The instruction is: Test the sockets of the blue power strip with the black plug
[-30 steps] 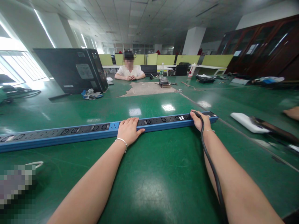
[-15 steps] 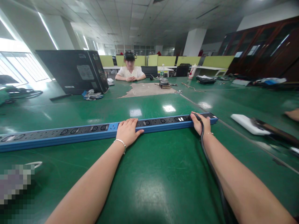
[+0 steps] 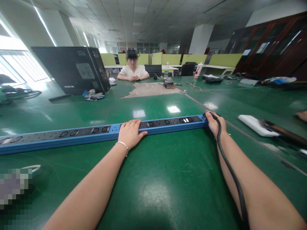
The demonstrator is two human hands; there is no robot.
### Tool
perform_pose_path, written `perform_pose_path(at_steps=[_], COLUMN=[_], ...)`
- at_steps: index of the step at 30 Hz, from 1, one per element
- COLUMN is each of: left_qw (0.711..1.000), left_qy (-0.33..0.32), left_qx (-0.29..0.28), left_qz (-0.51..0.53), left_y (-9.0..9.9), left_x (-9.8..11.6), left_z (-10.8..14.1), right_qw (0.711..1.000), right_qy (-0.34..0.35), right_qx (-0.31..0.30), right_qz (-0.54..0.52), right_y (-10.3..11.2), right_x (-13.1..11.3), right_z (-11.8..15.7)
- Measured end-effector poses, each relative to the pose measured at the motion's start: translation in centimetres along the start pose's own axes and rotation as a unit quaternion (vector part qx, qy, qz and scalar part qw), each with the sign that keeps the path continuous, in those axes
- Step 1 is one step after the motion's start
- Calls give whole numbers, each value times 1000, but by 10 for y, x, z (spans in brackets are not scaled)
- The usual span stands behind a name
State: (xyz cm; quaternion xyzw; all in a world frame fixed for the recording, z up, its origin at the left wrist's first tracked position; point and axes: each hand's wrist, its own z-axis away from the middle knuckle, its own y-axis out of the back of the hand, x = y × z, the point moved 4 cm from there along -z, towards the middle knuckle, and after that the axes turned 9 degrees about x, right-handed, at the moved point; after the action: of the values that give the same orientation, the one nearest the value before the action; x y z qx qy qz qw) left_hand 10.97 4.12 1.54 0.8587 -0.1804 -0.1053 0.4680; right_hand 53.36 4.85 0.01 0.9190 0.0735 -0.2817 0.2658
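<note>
1. The left hand (image 3: 130,131) lies across the blue power strip (image 3: 172,128), thumb spread.
2. The right hand (image 3: 216,123) grips a black cable (image 3: 229,167) near its end, at the strip's right end.
3. On the green worktop (image 3: 153,179) beyond, gloves (image 3: 93,95) lie beside a black computer case (image 3: 64,72).
4. A person (image 3: 134,72) sits opposite.

Open-plan office, yellow-green partitions (image 3: 171,59), white desks (image 3: 217,67), black chairs (image 3: 188,69), panelled ceiling (image 3: 144,16), dark wood cabinets (image 3: 271,43)

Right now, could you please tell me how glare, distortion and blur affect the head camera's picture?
Head view: the window is washed out and light patches glare on the green table; head view: the black case looks stretched; head view: the blue socket strip is sharper mid-picture than at the left edge.
</note>
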Motion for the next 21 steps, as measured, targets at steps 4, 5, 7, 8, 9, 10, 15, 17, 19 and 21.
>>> perform_pose_path(at_steps=[4,5,7,8,9,10,15,17,19,21], left_qw=[1000,1000,1000,1000,1000,1000,1000,1000,1000,1000], left_qy=[-2,-3,-4,-3,-3,-2,-2,-2,-4,-3], left_qx=[1,2,5,5,5,5,-2,0,3,3], left_qz=[-1,-1,-1,-2,-3,-4,-6,-7,-7,-6], left_y=[0,0,0,0,0,1,0,0,0,1], left_x=[0,0,1,0,0,0,1,1,1,0], left_z=[0,0,1,1,1,1,1,1,1,1], right_qw=[996,995,995,994,994,994,991,991,992,995], right_qy=[-43,-39,-24,-16,-9,-3,21,19,8,4], right_qx=[-55,-58,-53,-49,-47,-44,-48,-60,-58,-33], right_qz=[61,70,86,93,99,104,120,121,114,97], right_y=[-5,-5,-5,-4,-4,-3,1,0,-1,-1], right_x=[-1,-1,-3,-3,-4,-5,-8,-7,-6,-5], right_z=[-2,-2,0,2,3,5,8,8,8,7])
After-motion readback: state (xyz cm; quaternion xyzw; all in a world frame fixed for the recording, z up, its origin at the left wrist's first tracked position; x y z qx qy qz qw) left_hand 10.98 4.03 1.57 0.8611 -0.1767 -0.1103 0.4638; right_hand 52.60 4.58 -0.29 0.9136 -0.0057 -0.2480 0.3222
